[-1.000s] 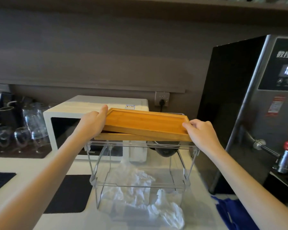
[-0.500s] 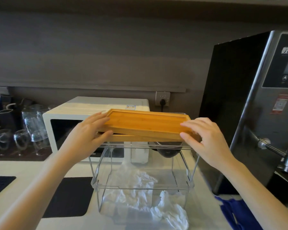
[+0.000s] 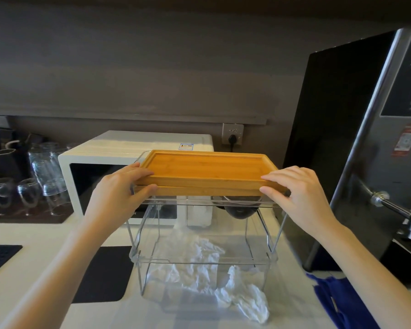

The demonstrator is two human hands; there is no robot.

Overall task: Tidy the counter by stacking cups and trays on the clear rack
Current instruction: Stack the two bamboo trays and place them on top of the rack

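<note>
Two bamboo trays lie stacked on the top shelf of the clear rack (image 3: 207, 261) at the middle of the counter. The upper tray (image 3: 207, 168) sits level on the lower tray (image 3: 209, 190), of which only the front edge shows. My left hand (image 3: 119, 188) grips the stack's left front corner, thumb under and fingers on the rim. My right hand (image 3: 297, 193) pinches the right front corner. A dark bowl-like object (image 3: 239, 211) shows beneath the top shelf at the right, partly hidden.
Crumpled white cloth (image 3: 214, 279) lies under and in front of the rack. A white microwave (image 3: 119, 172) stands behind it, glasses (image 3: 45, 176) and dark cups at the left. A steel water boiler (image 3: 375, 150) with a tap stands right. Black mats (image 3: 105, 274) and blue cloth (image 3: 337, 302) lie on the counter.
The upper tray has gone from tilted to level and square on the lower tray. Both hands slid to the stack's front corners, and the view moved closer.
</note>
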